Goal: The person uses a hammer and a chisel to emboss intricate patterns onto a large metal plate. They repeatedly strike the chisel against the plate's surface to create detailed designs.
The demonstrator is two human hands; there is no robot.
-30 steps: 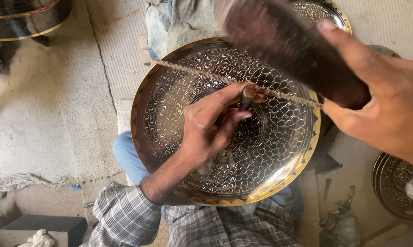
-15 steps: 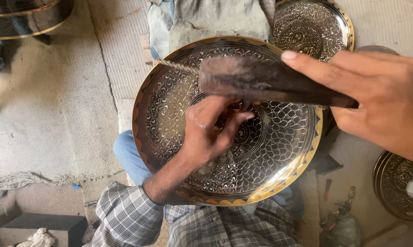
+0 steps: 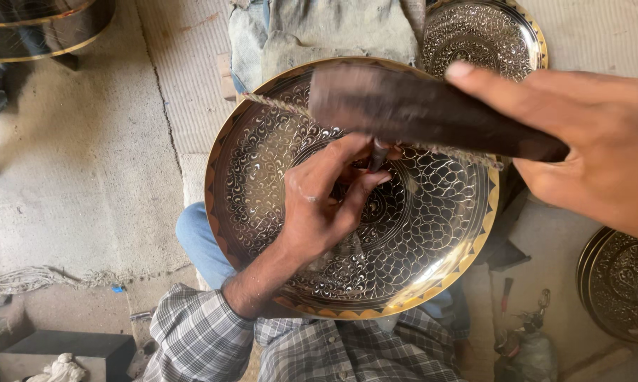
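Engraved brass tray [image 3: 432, 233] rests tilted on your lap. Your left hand [image 3: 326, 205] pinches a small chisel [image 3: 378, 157] at the tray's centre; your right hand [image 3: 595, 148], fingers wrapped round the dark wooden mallet [image 3: 418, 110], has swung lower than half a second ago, poised over the chisel.

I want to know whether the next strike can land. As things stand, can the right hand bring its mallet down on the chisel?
Probably yes. The right hand holds the mallet just above the chisel, which the left hand steadies on the tray; only a cord crosses nearby.
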